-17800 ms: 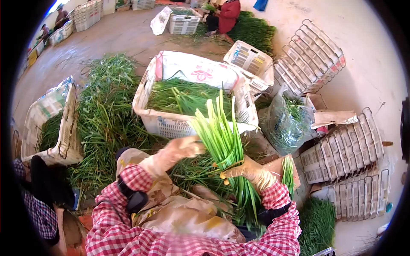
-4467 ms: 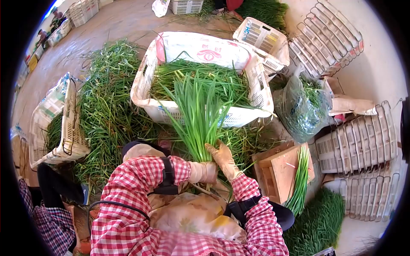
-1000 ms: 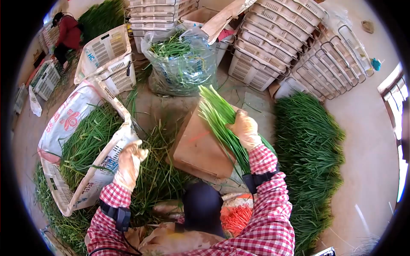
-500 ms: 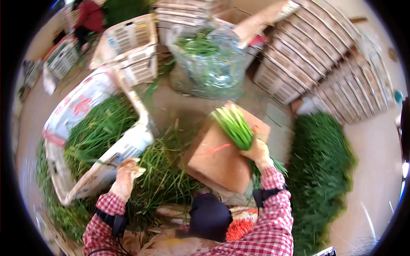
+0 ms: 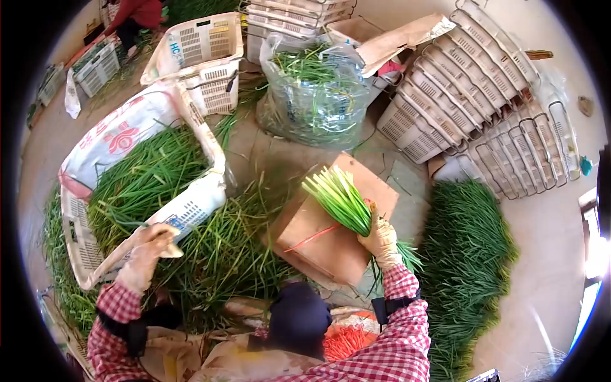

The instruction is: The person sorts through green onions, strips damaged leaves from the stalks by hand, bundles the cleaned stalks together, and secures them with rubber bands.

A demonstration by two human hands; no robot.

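At the far left, the crate [image 5: 77, 237] is heaped with loose green stalks, so much looks left to work through. The left hand [image 5: 150, 248], gloved, is by its near rim, fingers partly curled and thumb apart; whether it pinches a blade cannot be told. More loose greens [image 5: 223, 251] cover the floor beside the crate. In the middle, a red strand [image 5: 312, 237] crosses the wooden box [image 5: 347, 262], and over the box lies the bundle [image 5: 338, 198], pale ends fanned away from the person. The right hand [image 5: 380, 239] is closed around it; the stalks are gathered, though whether they are tied is unclear. Farther right, a long bank of greens [image 5: 468, 274] lies in order, apparently sorted already.
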